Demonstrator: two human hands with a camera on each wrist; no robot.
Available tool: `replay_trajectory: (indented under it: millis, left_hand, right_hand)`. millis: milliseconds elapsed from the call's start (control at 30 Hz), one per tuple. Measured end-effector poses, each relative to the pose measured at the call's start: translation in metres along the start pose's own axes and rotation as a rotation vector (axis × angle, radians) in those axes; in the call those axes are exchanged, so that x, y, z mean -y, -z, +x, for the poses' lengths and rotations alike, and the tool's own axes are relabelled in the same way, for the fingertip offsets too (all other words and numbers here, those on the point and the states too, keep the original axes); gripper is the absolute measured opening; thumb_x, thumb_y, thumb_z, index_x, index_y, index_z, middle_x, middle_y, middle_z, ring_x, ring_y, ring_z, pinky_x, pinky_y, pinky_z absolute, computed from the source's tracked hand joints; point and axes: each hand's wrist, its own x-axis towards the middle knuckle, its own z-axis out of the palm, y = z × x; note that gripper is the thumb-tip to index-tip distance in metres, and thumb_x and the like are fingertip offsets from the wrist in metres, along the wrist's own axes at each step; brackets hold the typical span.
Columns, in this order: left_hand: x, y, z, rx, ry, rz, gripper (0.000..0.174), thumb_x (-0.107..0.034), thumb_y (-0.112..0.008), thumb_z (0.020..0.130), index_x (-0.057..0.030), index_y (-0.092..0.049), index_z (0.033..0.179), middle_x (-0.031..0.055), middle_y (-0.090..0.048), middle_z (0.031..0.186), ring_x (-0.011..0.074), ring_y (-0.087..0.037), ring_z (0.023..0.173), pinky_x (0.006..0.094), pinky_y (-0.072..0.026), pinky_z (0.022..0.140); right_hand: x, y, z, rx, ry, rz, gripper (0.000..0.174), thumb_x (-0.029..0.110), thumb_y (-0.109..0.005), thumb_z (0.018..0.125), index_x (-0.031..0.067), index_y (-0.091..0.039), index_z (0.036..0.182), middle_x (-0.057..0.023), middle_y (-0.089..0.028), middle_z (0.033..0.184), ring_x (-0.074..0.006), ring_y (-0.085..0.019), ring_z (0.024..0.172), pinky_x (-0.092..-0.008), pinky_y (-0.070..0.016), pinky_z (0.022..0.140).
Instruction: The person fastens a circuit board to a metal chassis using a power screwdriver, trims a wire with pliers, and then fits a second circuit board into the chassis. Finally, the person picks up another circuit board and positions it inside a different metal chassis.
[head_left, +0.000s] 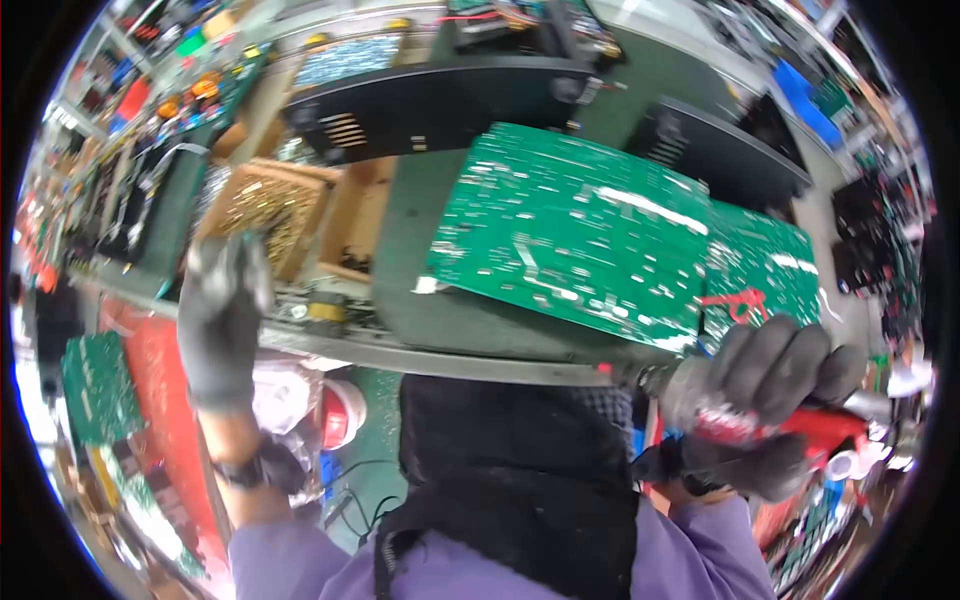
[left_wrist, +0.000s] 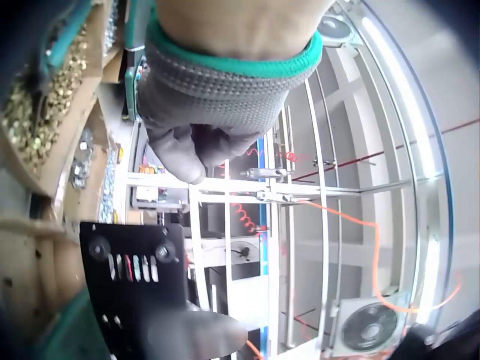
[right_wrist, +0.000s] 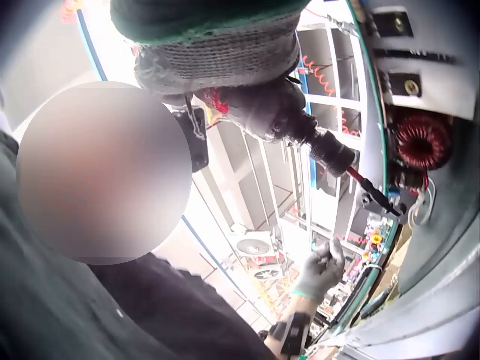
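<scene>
Electronics workshop: circuit board (head_left: 570,240), driver (right_wrist: 331,151), metal parts (head_left: 265,208).

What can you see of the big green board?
The big green board looks like a flat, four-sided circuit board, dotted with silvery marks. It lies askew over the dark green bench, a smaller green board beside its right end. The right hand is by its near right corner; I can't tell whether they touch.

The green workbench (head_left: 402,255) bears a large circuit board (head_left: 570,235) with a smaller board (head_left: 762,250) just beside it. Behind them stand a long black panel (head_left: 450,108) and a shorter panel (head_left: 722,152). At left, a brown box (head_left: 309,232) of brass-coloured pieces (head_left: 268,208) sits beside a narrower box (head_left: 366,208).
</scene>
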Motion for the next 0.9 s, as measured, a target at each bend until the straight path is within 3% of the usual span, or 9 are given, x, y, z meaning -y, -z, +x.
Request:
replay_trajectory:
  millis: [33,100,133,167,200,267,433,667,900]
  left_hand:
    - [0.008,-0.002,-0.01,0.235,0.034,0.058,0.024,-0.012,-0.068,0.082,-0.0077,-0.05,0.097,0.0091,-0.059,0.094,0.0191,-0.059,0.09,0.0288,-0.0502,0.078]
    - [0.026,-0.049,-0.047,0.357,0.251,-0.163,0.023,-0.01,-0.068,0.081,-0.0047,-0.048,0.092,0.0149,-0.059,0.071,0.023,-0.061,0.059,0.0299,-0.051,0.048]
    - [0.026,-0.056,-0.061,0.341,0.444,0.095,0.02,-0.004,-0.066,0.082,-0.0017,-0.049,0.091,0.0212,-0.064,0.084,0.0271,-0.067,0.066,0.032,-0.0537,0.047]
    - [0.031,-0.069,-0.063,0.499,0.61,0.013,0.018,0.003,-0.062,0.083,0.0009,-0.051,0.096,0.0249,-0.066,0.094,0.0292,-0.07,0.08,0.0331,-0.058,0.058]
    - [0.039,-0.088,-0.067,0.592,0.708,0.084,0.016,0.004,-0.061,0.084,0.002,-0.055,0.099,0.0206,-0.066,0.091,0.0241,-0.068,0.078,0.0303,-0.056,0.064]
    - [0.074,-0.113,-0.075,0.839,0.513,0.233,0.011,-0.004,-0.063,0.087,0.0007,-0.06,0.095,0.0097,-0.063,0.081,0.0165,-0.062,0.07,0.0256,-0.0493,0.063]
    - [0.128,-0.171,-0.085,1.088,-0.094,0.587,0.007,-0.005,-0.063,0.085,-0.0033,-0.061,0.092,0.0126,-0.065,0.081,0.0239,-0.065,0.069,0.0316,-0.0497,0.062]
    - [0.162,-0.208,-0.106,0.888,-0.246,0.728,0.009,-0.009,-0.065,0.082,-0.0065,-0.06,0.09,0.0142,-0.062,0.072,0.0323,-0.063,0.065,0.0383,-0.0487,0.057]
    - [0.167,-0.212,-0.108,0.876,-0.204,0.701,0.013,-0.01,-0.065,0.081,-0.0064,-0.057,0.091,0.0151,-0.062,0.072,0.0343,-0.063,0.066,0.0419,-0.0487,0.056]
  right_hand:
    - [0.011,0.007,0.006,-0.004,0.019,-0.058,0.039,0.02,-0.072,0.08,0.0052,-0.047,0.106,-0.0017,-0.045,0.075,-0.0141,-0.042,0.065,-0.0286,-0.0366,0.057]
    - [0.041,0.023,0.021,0.031,-0.01,-0.169,0.041,0.02,-0.07,0.081,0.0046,-0.046,0.11,-0.0035,-0.044,0.079,-0.0152,-0.041,0.069,-0.0288,-0.0367,0.061]
    - [0.053,0.029,0.027,0.046,-0.041,-0.217,0.043,0.021,-0.069,0.081,0.0043,-0.045,0.112,-0.0043,-0.043,0.081,-0.0158,-0.041,0.071,-0.0289,-0.0367,0.063]
    - [0.062,0.035,0.031,0.053,-0.066,-0.258,0.044,0.021,-0.068,0.082,0.004,-0.045,0.114,-0.0052,-0.042,0.083,-0.0164,-0.041,0.073,-0.0291,-0.0367,0.065]
    - [0.069,0.039,0.035,0.043,-0.097,-0.276,0.043,0.02,-0.067,0.083,0.0036,-0.044,0.115,-0.0068,-0.042,0.084,-0.0179,-0.041,0.075,-0.0302,-0.0405,0.061]
    - [0.075,0.039,0.034,0.009,-0.165,-0.317,0.042,0.017,-0.064,0.084,0.0028,-0.042,0.117,-0.0099,-0.041,0.087,-0.0208,-0.042,0.079,-0.0325,-0.0482,0.053]
    - [0.07,0.051,0.033,0.018,-0.176,-0.474,0.046,0.017,-0.064,0.084,0.0003,-0.043,0.121,-0.0131,-0.044,0.089,-0.0237,-0.046,0.081,-0.0318,-0.0511,0.044]
    - [0.07,0.052,0.037,0.05,-0.303,-0.49,0.044,0.015,-0.067,0.083,-0.0001,-0.046,0.118,-0.0145,-0.05,0.089,-0.0241,-0.053,0.08,-0.0318,-0.054,0.052]
    - [0.061,0.061,0.031,0.087,-0.122,-0.557,0.046,0.014,-0.069,0.08,0.0002,-0.048,0.118,-0.0133,-0.053,0.086,-0.022,-0.054,0.074,-0.0308,-0.0515,0.055]
